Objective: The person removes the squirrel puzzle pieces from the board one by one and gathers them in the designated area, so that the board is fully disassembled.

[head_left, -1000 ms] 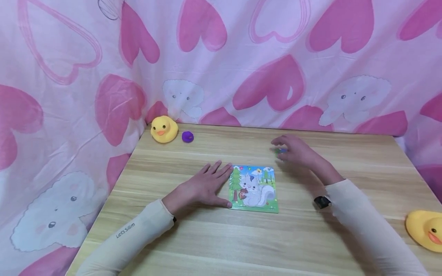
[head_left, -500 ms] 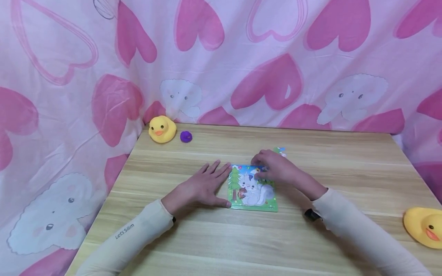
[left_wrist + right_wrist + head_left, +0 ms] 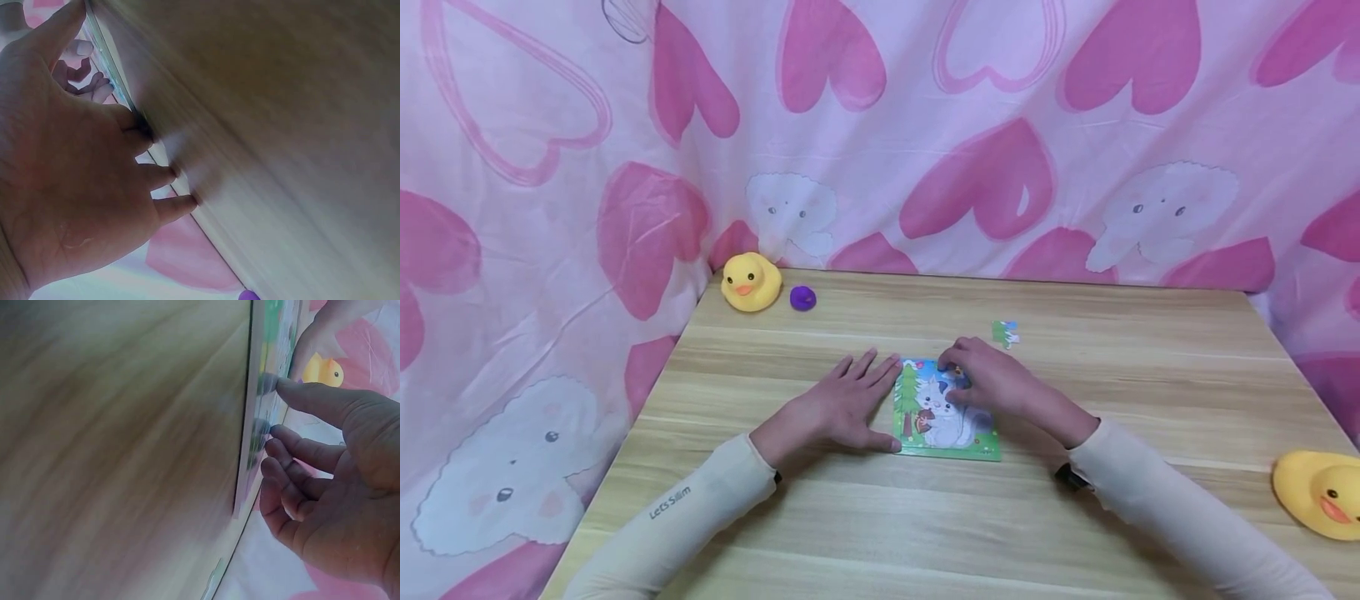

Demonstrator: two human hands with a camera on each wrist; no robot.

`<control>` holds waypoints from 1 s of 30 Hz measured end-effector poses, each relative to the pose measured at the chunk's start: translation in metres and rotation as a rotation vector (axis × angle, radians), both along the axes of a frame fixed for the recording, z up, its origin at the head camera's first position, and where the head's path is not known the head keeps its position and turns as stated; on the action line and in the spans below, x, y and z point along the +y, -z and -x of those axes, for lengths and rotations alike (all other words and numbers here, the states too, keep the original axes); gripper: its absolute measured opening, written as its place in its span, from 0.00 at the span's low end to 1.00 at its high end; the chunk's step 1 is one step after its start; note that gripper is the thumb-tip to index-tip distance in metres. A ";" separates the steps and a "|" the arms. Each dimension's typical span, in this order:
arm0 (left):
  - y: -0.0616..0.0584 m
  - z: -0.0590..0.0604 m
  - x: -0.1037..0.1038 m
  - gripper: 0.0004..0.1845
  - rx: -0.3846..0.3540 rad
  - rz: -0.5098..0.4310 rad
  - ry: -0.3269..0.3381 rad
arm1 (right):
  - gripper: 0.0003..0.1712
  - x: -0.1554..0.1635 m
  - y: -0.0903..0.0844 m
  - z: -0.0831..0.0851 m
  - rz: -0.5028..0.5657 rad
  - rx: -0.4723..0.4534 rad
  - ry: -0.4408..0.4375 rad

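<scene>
A square jigsaw puzzle [image 3: 955, 437] with a white squirrel picture lies flat on the table. My left hand [image 3: 838, 408] rests at its left side, fingers spread and straight, fingertips and thumb right at the edge. Over the puzzle's upper right part is my right hand [image 3: 996, 379]. In the right wrist view, the thumb and bent fingers of the right hand [image 3: 337, 481] stand apart, their tips on the picture surface, with nothing visible between them. The right hand hides part of the picture. One loose puzzle piece [image 3: 1004, 333] lies behind the right hand.
A yellow rubber duck [image 3: 751, 282] and a small purple duck [image 3: 802, 298] sit at the table's back left. Another yellow duck [image 3: 1318, 494] stands at the right. Behind the wooden table [image 3: 880, 525] hangs a pink curtain [image 3: 850, 150] with hearts.
My right hand has moved left and nearer, from over the loose piece to the puzzle's upper right. The loose piece now shows fully. The left hand has stayed in place.
</scene>
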State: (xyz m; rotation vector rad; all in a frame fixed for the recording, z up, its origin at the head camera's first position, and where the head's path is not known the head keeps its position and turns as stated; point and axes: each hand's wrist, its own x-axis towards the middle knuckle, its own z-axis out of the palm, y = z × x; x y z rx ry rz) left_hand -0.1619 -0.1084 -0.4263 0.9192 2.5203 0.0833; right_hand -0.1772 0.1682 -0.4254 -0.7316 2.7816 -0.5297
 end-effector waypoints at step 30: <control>-0.004 -0.001 0.003 0.66 0.010 0.010 -0.012 | 0.25 -0.002 0.000 0.007 0.118 -0.052 0.017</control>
